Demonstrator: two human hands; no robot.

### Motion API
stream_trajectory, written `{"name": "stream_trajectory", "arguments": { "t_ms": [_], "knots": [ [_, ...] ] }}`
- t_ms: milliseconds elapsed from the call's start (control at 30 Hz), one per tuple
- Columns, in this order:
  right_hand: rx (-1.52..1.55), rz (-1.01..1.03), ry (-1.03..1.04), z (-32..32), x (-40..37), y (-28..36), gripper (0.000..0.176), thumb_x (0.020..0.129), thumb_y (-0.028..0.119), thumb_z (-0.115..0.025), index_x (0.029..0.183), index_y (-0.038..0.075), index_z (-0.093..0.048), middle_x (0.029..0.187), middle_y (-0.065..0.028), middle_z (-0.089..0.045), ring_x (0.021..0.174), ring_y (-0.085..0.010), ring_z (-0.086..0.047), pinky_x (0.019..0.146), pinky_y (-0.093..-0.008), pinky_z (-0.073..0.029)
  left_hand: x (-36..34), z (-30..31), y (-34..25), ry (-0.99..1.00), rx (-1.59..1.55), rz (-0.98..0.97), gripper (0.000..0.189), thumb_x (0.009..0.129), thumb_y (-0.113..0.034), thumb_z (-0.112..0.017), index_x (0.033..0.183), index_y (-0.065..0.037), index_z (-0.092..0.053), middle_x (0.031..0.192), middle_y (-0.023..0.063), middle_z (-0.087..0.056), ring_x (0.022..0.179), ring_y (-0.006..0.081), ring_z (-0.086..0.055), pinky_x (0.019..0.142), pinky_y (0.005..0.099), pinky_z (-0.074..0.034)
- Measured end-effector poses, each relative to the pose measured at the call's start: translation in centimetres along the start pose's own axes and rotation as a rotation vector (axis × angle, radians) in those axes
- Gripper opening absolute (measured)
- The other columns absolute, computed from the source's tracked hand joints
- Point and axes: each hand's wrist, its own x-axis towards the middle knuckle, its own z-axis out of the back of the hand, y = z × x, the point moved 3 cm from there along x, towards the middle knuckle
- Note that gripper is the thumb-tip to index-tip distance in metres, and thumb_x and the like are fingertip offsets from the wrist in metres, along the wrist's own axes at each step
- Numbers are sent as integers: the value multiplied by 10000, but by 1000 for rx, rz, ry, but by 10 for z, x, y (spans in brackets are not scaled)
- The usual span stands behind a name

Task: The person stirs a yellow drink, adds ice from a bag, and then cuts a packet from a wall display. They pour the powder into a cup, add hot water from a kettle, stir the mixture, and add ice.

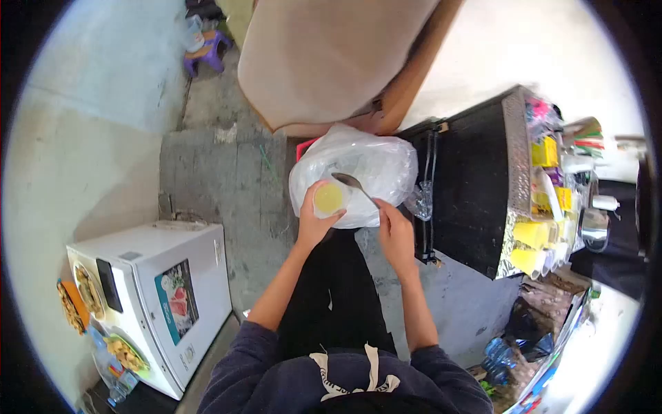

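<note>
My left hand (314, 219) is wrapped round a small clear cup (329, 199) with pale yellow contents. In my right hand (396, 234) is a metal spoon (352, 182), gripped by its handle, its bowl just above and to the right of the cup. Spoon and cup appear apart. Below both hands lies a large translucent plastic bag (372, 159), spread over something whose red edge (303, 148) shows at the left. What the bag holds cannot be made out.
A white fridge (196, 290) stands at the left, with a phone (109, 286) and food plates on top. On the right, a black cabinet (469, 186) bears yellow cups (529, 234) and packets. Ahead is a brown panel (317, 62); a purple stool (209, 54) stands far left.
</note>
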Motion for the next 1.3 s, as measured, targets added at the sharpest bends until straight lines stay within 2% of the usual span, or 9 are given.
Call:
{"name": "stream_trajectory", "arguments": {
  "t_ms": [33, 100, 333, 400, 633, 700, 900, 1167, 1300],
  "knots": [
    [-6, 0, -38, 7, -10, 3, 221, 885, 90, -482, 1079, 44, -577, 907, -191, -613, 758, -354, -604, 653, -391, -468, -2, -1, -11, 11, -16, -1, 675, 613, -48, -771, 1199, -10, -439, 1160, 124, -511, 1120, 233, -481, 970, 324, -354],
    [174, -331, 52, 18, -38, -1, 225, 895, 115, -493, 1088, 21, -561, 909, -189, -614, 749, -302, -625, 668, -352, -469, -10, -4, -21, 60, 10, -100, 675, 616, -65, -779, 1198, -11, -440, 1139, 116, -522, 1098, 219, -492, 955, 322, -365],
    [341, -377, -128, 81, -109, 27, 232, 877, 173, -535, 1078, 65, -577, 843, -166, -629, 728, -270, -635, 652, -324, -478, -49, -45, -86, 510, -4, -106, 660, 614, -141, -809, 1168, -17, -473, 1119, 90, -523, 1061, 196, -502, 911, 321, -395],
    [55, -47, -127, 107, -122, 42, 165, 857, 153, -558, 996, 116, -637, 681, -93, -583, 588, -209, -597, 552, -329, -461, -67, -69, -97, 635, 4, -130, 663, 622, -153, -805, 1174, -11, -467, 1123, 83, -509, 1064, 179, -490, 906, 309, -394],
    [-286, -236, -206, 214, -192, 21, 164, 827, 205, -571, 949, 162, -671, 712, -58, -612, 629, -268, -607, 545, -360, -483, -145, -169, -145, 999, 31, -92, 661, 623, -177, -815, 1167, -16, -476, 1101, 84, -547, 1053, 184, -510, 910, 328, -397],
    [-330, -274, -290, 240, -223, 2, 157, 828, 207, -567, 937, 164, -671, 689, -68, -614, 617, -276, -606, 541, -372, -485, -170, -201, -155, 1023, 73, -241, 662, 620, -175, -818, 1167, -15, -479, 1108, 93, -549, 1068, 184, -511, 931, 325, -384],
    [-323, -665, -534, 336, -352, -86, 151, 873, 233, -506, 917, 132, -609, 737, -119, -637, 657, -317, -624, 578, -427, -492, -258, -323, -179, 1125, -49, -272, 667, 616, -179, -818, 1174, -26, -488, 1150, 110, -545, 1087, 216, -518, 934, 338, -388],
    [81, -674, -709, 411, -427, -166, 134, 910, 155, -456, 942, 31, -496, 692, -163, -596, 676, -364, -596, 571, -433, -428, -309, -465, -209, 1155, -162, -267, 681, 612, -141, -816, 1178, 3, -466, 1141, 121, -549, 1095, 210, -509, 944, 327, -381],
    [319, -612, -799, 432, -423, -219, 151, 925, 159, -444, 956, 11, -446, 668, -126, -522, 603, -231, -528, 575, -354, -404, -309, -530, -234, 1182, -195, -396, 693, 604, -150, -824, 1178, 5, -468, 1128, 118, -539, 1088, 217, -517, 936, 330, -389]
  ]
}}
